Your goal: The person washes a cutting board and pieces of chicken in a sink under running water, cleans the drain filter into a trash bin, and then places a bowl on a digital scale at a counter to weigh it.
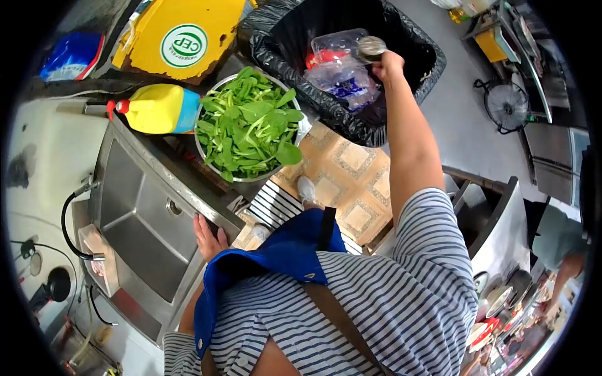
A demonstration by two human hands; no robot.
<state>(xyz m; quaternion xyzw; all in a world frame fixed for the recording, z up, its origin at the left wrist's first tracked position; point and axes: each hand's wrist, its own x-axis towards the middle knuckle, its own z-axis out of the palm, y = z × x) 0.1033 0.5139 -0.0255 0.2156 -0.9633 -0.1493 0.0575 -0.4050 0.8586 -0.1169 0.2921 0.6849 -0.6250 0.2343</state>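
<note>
My right hand [387, 65] reaches out over the black-lined trash bin [419, 41], its fingers closed on a small round metal strainer [371, 48]. Below the strainer, clear plastic packaging [351, 84] and something red lie in the bin. My left hand [208, 238] rests on the front rim of the steel sink [147, 216], fingers stretched out and holding nothing. A drain hole [174, 207] shows in the sink floor near that hand. Between sink and bin stands a metal pot [251, 180] heaped with green leafy vegetables [251, 122].
A yellow jug [153, 108] with a red cap stands beside the pot. Behind are a yellow container [182, 41] and a blue bag [72, 55]. A black faucet [70, 219] arches over the sink. At right, another person's arm [567, 276] is near stacked dishes [498, 301].
</note>
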